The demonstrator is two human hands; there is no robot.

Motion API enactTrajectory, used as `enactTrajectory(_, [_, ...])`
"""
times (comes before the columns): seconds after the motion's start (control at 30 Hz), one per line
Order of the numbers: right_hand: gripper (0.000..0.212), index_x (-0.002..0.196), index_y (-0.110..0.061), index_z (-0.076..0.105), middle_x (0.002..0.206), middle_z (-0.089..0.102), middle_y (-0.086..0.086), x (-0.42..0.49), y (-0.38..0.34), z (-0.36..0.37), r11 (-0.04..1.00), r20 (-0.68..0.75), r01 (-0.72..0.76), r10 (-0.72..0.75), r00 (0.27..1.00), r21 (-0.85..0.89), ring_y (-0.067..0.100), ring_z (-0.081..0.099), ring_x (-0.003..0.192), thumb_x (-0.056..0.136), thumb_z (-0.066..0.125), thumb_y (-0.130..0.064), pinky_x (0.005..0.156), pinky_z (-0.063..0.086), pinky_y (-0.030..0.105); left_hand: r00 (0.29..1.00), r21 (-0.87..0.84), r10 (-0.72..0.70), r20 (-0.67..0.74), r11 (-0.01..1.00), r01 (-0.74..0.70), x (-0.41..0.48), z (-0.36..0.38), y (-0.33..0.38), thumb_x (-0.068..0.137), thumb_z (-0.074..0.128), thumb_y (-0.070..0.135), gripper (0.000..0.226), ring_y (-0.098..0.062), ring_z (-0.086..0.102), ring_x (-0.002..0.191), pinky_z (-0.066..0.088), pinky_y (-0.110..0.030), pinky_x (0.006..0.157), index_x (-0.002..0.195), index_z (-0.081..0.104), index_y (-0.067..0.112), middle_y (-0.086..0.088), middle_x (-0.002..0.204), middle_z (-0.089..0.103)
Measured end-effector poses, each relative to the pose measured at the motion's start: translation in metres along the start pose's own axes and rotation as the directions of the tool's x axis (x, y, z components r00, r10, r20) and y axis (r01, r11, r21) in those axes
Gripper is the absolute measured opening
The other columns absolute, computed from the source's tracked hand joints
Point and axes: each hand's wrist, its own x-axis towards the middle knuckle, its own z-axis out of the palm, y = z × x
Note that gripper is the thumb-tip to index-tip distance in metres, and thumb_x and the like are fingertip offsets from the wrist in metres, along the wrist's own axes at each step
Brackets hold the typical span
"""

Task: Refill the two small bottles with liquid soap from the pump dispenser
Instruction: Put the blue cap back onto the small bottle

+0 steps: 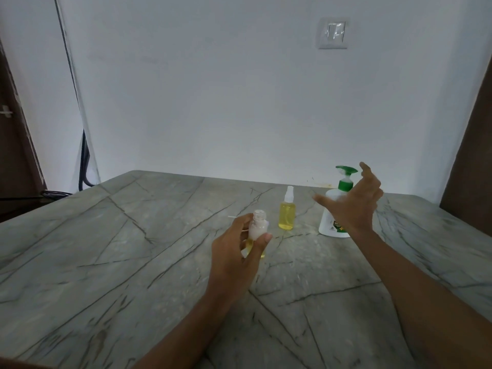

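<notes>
My left hand (237, 251): fingers (262, 241) wrapped round the uncapped small bottle (257, 227). Right hand (354, 203): fingers spread wide, empty, at the pump dispenser (328, 222). Capped bottle (287, 214) stands between them on the table (133, 235).

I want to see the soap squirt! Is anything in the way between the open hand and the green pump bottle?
Nothing visible is. The right hand is open right in front of the pump dispenser; the capped yellow bottle stands off to its left.
</notes>
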Motion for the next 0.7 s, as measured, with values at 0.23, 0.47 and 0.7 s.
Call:
enactTrajectory(0.23, [0.047, 0.121, -0.014, 0.052, 0.113, 0.052, 0.001, -0.016, -0.068, -0.031, 0.884, 0.074, 0.379, -0.413, 0.908, 0.274, 0.017, 0.055, 0.094, 0.083, 0.077, -0.028, 0.081, 0.044, 0.026, 0.996, 0.086, -0.012, -0.086, 0.996, 0.019, 0.005, -0.003, -0.007, 0.088, 0.059, 0.045, 0.036, 0.011, 0.059, 0.088, 0.050, -0.013, 0.075, 0.121, 0.053, 0.033, 0.028, 0.096, 0.058])
enactTrajectory(0.47, [0.044, 0.137, -0.016, 0.049, 0.140, 0.047, 0.007, -0.048, -0.107, 0.016, 0.815, 0.779, 0.579, -0.373, 0.504, 0.016, 0.023, 0.057, 0.114, 0.095, 0.062, -0.025, 0.094, 0.049, 0.036, 0.987, 0.053, -0.120, -0.110, 0.991, 0.126, 0.006, -0.010, -0.006, 0.084, 0.068, 0.043, 0.039, 0.019, 0.055, 0.081, 0.048, -0.007, 0.067, 0.117, 0.049, 0.035, 0.036, 0.089, 0.051])
enactTrajectory(0.7, [0.035, 0.119, -0.006, 0.055, 0.121, 0.056, 0.015, -0.057, -0.098, 0.065, 0.795, 0.879, 0.596, -0.199, 0.433, -0.113, 0.030, 0.057, 0.105, 0.093, 0.052, -0.031, 0.086, 0.047, 0.039, 0.992, 0.088, -0.042, -0.120, 0.995, 0.053, 0.007, -0.008, -0.009, 0.078, 0.073, 0.042, 0.034, 0.006, 0.061, 0.084, 0.051, -0.011, 0.072, 0.106, 0.060, 0.027, 0.022, 0.093, 0.063])
